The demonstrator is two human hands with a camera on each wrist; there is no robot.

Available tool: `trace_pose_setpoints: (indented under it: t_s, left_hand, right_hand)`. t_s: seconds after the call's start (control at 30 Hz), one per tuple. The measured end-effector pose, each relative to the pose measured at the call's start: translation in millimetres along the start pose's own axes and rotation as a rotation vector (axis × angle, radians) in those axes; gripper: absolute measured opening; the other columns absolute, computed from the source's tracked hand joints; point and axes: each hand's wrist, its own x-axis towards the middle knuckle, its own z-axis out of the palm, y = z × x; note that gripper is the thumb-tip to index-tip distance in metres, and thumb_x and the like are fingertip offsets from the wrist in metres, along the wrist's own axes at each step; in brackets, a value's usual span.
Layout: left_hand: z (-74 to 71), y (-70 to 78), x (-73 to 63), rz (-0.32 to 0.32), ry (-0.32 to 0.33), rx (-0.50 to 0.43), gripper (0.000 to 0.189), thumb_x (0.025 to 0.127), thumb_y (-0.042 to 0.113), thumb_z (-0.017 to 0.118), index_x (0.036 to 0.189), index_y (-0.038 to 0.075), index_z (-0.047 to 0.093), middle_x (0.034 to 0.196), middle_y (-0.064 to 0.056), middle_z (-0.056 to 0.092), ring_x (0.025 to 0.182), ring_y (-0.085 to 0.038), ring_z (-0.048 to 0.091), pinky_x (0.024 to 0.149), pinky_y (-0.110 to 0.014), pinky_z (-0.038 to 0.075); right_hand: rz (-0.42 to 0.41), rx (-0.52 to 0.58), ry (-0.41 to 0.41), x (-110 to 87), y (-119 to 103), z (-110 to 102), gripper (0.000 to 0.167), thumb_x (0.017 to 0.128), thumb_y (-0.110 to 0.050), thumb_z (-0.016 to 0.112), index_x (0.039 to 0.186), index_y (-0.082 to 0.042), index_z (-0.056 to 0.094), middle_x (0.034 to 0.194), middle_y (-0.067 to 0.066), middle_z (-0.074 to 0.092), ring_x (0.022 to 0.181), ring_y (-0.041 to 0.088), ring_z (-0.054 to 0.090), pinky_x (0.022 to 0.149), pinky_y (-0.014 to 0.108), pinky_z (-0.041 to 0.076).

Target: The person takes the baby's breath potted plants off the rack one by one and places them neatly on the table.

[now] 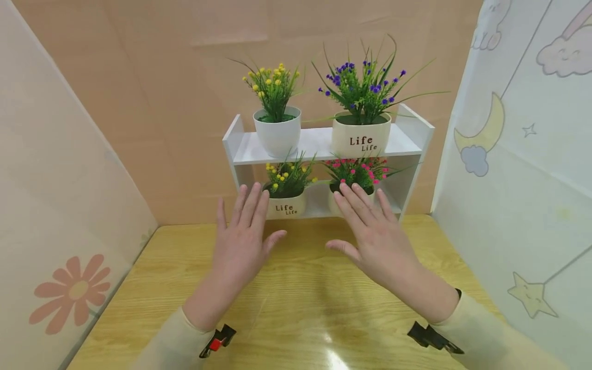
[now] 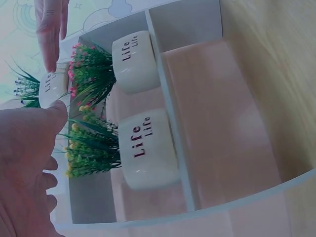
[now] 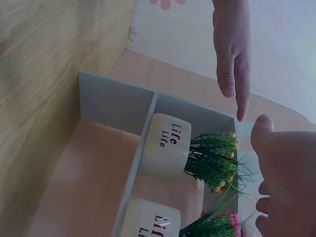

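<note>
Both hands hang in the air before a small white shelf [image 1: 319,134], fingers straight and spread, holding nothing. My left hand [image 1: 242,236] is nearest the cream "Life" pot with yellow flowers [image 1: 288,206] on the lower board, at the left. My right hand [image 1: 376,234] partly hides the cream pot with pink flowers [image 1: 334,201] at the lower right. On the top board stand a white pot with yellow flowers [image 1: 277,134] and a cream "Life" pot with purple flowers [image 1: 361,139]. In the left wrist view, a gap shows between my left hand [image 2: 24,163] and the lower pots.
A wooden table [image 1: 277,308] bears the shelf. White panels with a printed flower [image 1: 76,290] on the left and a moon [image 1: 485,128] on the right flank it. Behind stands a peach backdrop [image 1: 162,103]. Below the lower board is an open space [image 2: 222,123].
</note>
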Motion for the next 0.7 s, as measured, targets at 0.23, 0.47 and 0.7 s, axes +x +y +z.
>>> trace_pose_setpoints:
  t_s: [0.23, 0.47, 0.7]
  left_hand:
    - [-10.3, -5.3, 14.5, -0.004, 0.011, 0.034, 0.096, 0.107, 0.059, 0.067, 0.176, 0.009, 0.023, 0.184, -0.011, 0.012, 0.170, -0.032, 0.002, 0.131, -0.071, 0.004]
    - [-19.1, -9.4, 29.4, -0.012, 0.032, 0.033, 0.096, 0.107, 0.058, 0.067, 0.176, 0.009, 0.023, 0.184, -0.012, 0.015, 0.170, -0.033, 0.007, 0.131, -0.070, 0.002]
    - [-20.9, -14.8, 45.4, -0.021, 0.061, 0.022, 0.094, 0.108, 0.058, 0.067, 0.176, 0.008, 0.025, 0.183, -0.014, 0.019, 0.170, -0.034, 0.009, 0.131, -0.070, 0.002]
  right_hand:
    - [-0.009, -0.002, 0.072, 11.1, 5, -14, 0.101, 0.108, -0.079, 0.021, 0.172, -0.003, 0.033, 0.179, 0.014, 0.031, 0.165, 0.036, 0.026, 0.134, 0.061, 0.010]
    - [-0.005, 0.009, 0.173, 23.1, 14, -30, 0.101, 0.107, -0.079, 0.028, 0.169, 0.000, 0.039, 0.174, 0.016, 0.040, 0.162, 0.039, 0.033, 0.134, 0.059, 0.012]
    - [-0.017, -0.005, 0.289, 34.0, 25, -47, 0.098, 0.108, -0.078, 0.036, 0.163, 0.002, 0.049, 0.164, 0.020, 0.052, 0.154, 0.043, 0.045, 0.132, 0.064, 0.019]
